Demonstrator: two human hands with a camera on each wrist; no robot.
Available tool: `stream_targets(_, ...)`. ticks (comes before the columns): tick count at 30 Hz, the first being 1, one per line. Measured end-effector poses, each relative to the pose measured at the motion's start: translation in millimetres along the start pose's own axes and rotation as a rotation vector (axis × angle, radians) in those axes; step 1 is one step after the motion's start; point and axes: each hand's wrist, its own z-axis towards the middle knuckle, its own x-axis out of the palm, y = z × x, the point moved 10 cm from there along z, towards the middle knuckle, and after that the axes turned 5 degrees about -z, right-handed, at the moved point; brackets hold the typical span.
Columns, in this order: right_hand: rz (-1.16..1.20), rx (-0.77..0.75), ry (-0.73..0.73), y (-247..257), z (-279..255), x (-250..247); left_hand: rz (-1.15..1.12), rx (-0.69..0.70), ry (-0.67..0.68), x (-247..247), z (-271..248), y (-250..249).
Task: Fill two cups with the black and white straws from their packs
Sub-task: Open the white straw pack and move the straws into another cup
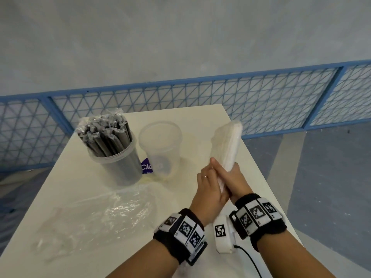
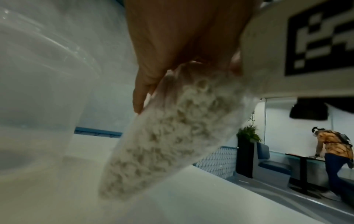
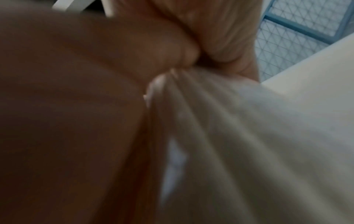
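Note:
A pack of white straws (image 1: 227,146) in clear wrap stands tilted above the table, its top end pointing away from me. Both hands grip its lower end: my left hand (image 1: 208,187) from the left, my right hand (image 1: 234,177) from the right. The left wrist view looks along the white straws (image 2: 172,136), with fingers (image 2: 145,84) curled at the pack's side. The right wrist view is blurred, showing the wrap (image 3: 229,136) bunched at my hand. One clear cup (image 1: 118,159) holds black straws (image 1: 108,135) still wrapped at their tops. Beside it stands an empty clear cup (image 1: 160,145).
Crumpled clear plastic wrap (image 1: 96,213) lies on the white table (image 1: 60,197) at the front left. A purple label (image 1: 146,167) lies between the cups. A blue mesh fence (image 1: 261,97) runs behind the table. A person (image 2: 333,151) bends over another table in the background.

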Motion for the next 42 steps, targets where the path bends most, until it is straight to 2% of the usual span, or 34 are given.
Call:
stream_targets(3,0.176,-0.055,0.0,13.0,-15.0,-0.9,-0.066,0.077,0.06,-7.8,-10.8,-1.6)
stream_targets(5,0.271,-0.076,0.062,20.3,-25.3,4.2,-0.168,0.056,0.019,-27.6,-11.3,6.3)
stream_targets(7,0.3,-0.103,0.161,28.3,-33.7,18.2,-0.306,-0.077,-0.026,-52.4,-8.8,24.1)
stream_targets(9,0.279,-0.127,0.254,33.9,-41.0,37.2,-0.468,-0.2,0.005,-74.5,-7.3,42.7)
stream_targets(12,0.243,-0.129,0.358,31.9,-51.8,69.6,-0.604,-0.298,0.047,-118.1,-18.6,66.0)
stream_targets(15,0.125,-0.181,0.395,29.7,-61.9,105.5,-0.667,-0.321,-0.03,-162.1,-39.3,86.6)
stream_targets(17,0.003,-0.33,0.317,43.5,-67.8,121.6,-0.698,-0.323,-0.121,-187.8,-55.2,98.4)
stream_targets(19,-0.07,-0.54,0.185,69.2,-76.3,127.8,-0.676,-0.317,-0.196,-211.2,-69.4,109.7)
stream_targets(23,-0.377,-1.018,-0.011,113.6,-98.7,144.0,-0.556,-0.333,-0.195,-238.7,-90.4,124.1)
stream_targets(26,-0.574,-1.194,-0.077,125.8,-105.5,166.1,-0.544,-0.362,-0.195,-249.3,-101.7,133.4)
stream_targets(29,-0.555,-1.33,-0.119,139.8,-115.1,179.6,-0.539,-0.379,-0.195,-254.2,-106.1,137.7)
stream_targets(32,-0.504,-1.314,-0.044,151.5,-116.8,194.1,-0.523,-0.385,-0.227,-260.6,-108.8,143.7)
stream_targets(35,-0.337,-1.141,-0.033,169.7,-105.2,189.9,-0.501,-0.4,-0.234,-265.0,-111.4,151.4)
stream_targets(37,-0.228,-1.009,-0.081,183.4,-87.9,181.1,-0.455,-0.404,-0.216,-265.3,-111.8,154.4)
stream_targets(39,-0.207,-0.942,-0.143,197.6,-74.5,176.0,-0.425,-0.396,-0.228,-267.6,-110.8,156.2)
stream_targets(42,-0.195,-1.041,-0.291,216.6,-88.6,165.4,-0.454,-0.397,-0.318,-273.4,-110.0,159.5)
